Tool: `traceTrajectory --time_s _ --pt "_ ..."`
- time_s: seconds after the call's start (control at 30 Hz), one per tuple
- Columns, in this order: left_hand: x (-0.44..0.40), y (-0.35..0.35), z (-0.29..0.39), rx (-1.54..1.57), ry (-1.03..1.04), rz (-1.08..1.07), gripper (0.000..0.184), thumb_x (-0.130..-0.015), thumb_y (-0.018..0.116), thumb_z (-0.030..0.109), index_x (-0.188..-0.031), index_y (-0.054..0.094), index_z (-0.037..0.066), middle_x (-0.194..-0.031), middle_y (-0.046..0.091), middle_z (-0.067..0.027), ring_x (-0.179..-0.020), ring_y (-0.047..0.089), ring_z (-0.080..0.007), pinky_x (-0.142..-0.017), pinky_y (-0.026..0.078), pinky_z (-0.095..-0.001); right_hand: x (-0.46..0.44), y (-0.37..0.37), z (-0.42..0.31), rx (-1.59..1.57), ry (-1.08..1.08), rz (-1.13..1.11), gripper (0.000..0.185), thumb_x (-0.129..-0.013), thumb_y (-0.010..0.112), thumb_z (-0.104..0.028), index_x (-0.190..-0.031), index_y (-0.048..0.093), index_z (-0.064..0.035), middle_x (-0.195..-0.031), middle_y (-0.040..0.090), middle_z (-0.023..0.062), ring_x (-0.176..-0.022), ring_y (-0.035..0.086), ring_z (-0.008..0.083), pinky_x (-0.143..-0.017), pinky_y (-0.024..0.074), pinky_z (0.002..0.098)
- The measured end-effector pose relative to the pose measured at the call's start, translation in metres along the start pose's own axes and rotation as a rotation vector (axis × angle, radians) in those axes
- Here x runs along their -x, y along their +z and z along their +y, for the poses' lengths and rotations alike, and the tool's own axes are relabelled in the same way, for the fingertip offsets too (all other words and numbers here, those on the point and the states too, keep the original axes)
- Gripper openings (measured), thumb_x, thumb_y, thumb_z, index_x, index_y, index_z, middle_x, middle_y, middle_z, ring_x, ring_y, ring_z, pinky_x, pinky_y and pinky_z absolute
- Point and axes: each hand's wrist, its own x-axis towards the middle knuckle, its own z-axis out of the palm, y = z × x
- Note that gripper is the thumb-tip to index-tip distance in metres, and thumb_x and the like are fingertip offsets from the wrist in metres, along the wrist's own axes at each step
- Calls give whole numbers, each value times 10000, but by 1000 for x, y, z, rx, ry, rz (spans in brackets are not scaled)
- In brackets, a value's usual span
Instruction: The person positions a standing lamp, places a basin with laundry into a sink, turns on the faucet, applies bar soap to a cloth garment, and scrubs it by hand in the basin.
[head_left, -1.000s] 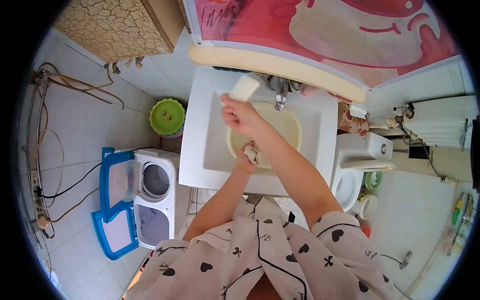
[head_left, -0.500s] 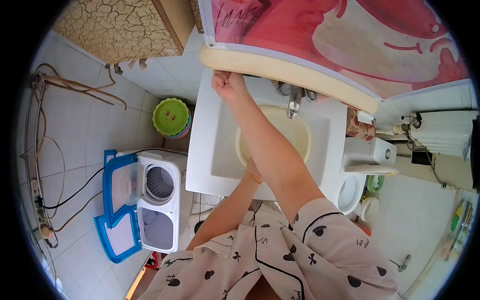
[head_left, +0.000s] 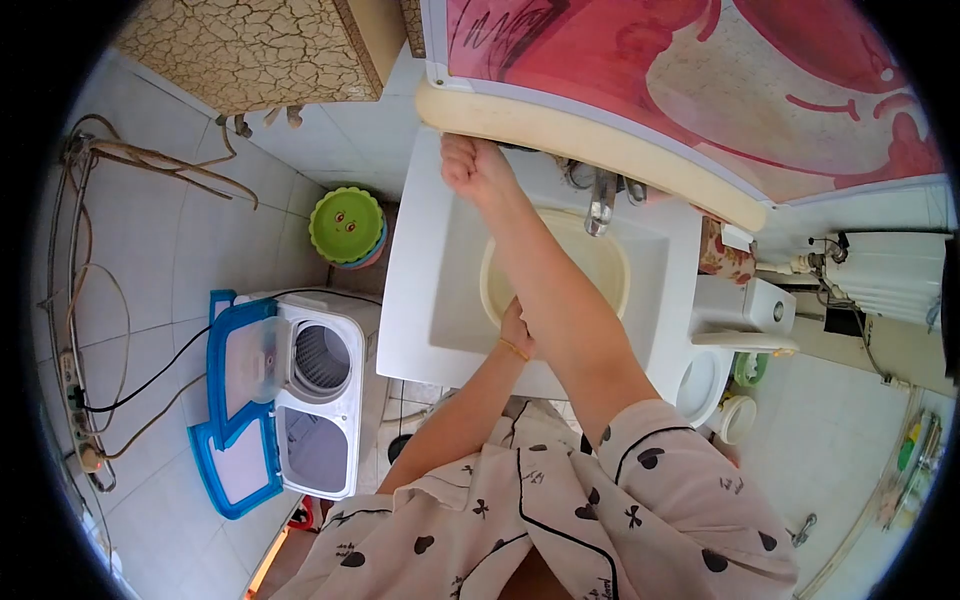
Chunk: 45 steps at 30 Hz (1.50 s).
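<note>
Basin: pale cream and round, is sitting inside the white sink at the centre of the frame, its left part partly covered by the crossing right forearm.

Left hand: is reaching in from lower centre to the near left portion of the basin; fingers are partly hidden by the right forearm, so grip and contents cannot be confirmed. A yellow band is circling the wrist.

Right hand: is closing into a narrow curl above the sink's upper left corner, just beside the left end of the cream ledge; whether it is holding anything cannot be determined.

Basin to hands: is lying right of and lower in the frame than the right hand, well apart from it; the left hand is overlapping its near left side, contact unverified.

Faucet: metal, is projecting over the basin's far side.

Washing machine: is standing left of the sink, blue-framed lids open.

Green bowl: scalloped, bearing a face, is resting on a stack at upper left.

Toilet: is standing right of the sink.

Patterned box: is sitting right of the sink, near the ledge's right end.
</note>
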Motion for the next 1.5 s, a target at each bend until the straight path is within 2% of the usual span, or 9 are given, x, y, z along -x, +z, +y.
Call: traceTrajectory --time_s 0.2,0.37,0.47,0.57,0.77,0.87,1.1,1.3,1.5 --pt "-24 -29 20 -84 159 18 144 -820 515 205 -854 591 87 -856 624 -52 -836 610 -205 -749 514 -355 133 16 28 729 -175 348 98 -934 469 -155 -893 498 -71 -633 387 -31 -516 360 76 -449 272 207" --pt "-3 6 46 -158 102 16 128 -763 531 172 -759 582 54 -784 593 -84 -757 595 -241 -736 513 -359 240 -82 17 1330 -540 737 302 -926 516 -236 -1191 494 -92 -1091 545 60 -916 548 176 -776 457 281" --pt "-1 10 53 -175 11 -36 122 -748 517 142 -770 581 40 -800 594 -96 -780 596 -244 -743 515 -357 258 -56 16 1082 -220 1012 425 -895 556 -267 -1280 433 -138 -1187 522 31 -1017 539 180 -791 489 343" --pt "-3 18 48 -190 -73 -69 148 -750 501 125 -814 590 27 -852 611 -113 -834 604 -251 -768 514 -378 264 -49 13 767 -37 733 557 -868 568 -319 -1350 337 -162 -1192 523 46 -1073 516 173 -719 524 406" --pt "16 50 51 -323 -186 -83 268 -798 493 165 -997 576 5 -969 620 -123 -925 607 -267 -833 505 -384 271 -79 -23 1093 102 747 244 -867 535 -258 -1083 549 -146 -951 622 19 -767 597 140 -487 461 297" --pt "15 47 54 -392 -211 30 335 -816 492 201 -1072 551 -6 -1019 610 -149 -963 597 -309 -905 473 -458 269 -101 -38 998 -269 916 114 -813 566 -180 -905 549 -115 -804 597 27 -676 580 140 -428 410 280" --pt "-25 -5 36 -562 -16 -43 367 -891 491 350 -1140 537 84 -1094 586 -99 -1010 572 -255 -887 474 -414 229 -79 62 1787 -587 910 168 -853 479 -217 -855 549 -65 -741 583 82 -749 593 220 -659 462 344" --pt "-35 -6 -1 -344 -1 121 317 -918 503 344 -1112 557 99 -1033 597 -47 -953 578 -183 -799 492 -336 228 -73 45 2305 -279 1166 263 -860 522 -279 -771 584 -40 -789 632 159 -735 601 303 -655 466 392" --pt "-54 -8 -1 -517 24 161 307 -936 432 334 -1078 568 98 -981 629 -72 -886 608 -222 -776 501 -340 225 -93 3 1877 -401 1379 327 -845 520 -350 -804 632 -46 -782 641 202 -753 614 385 -688 464 491"
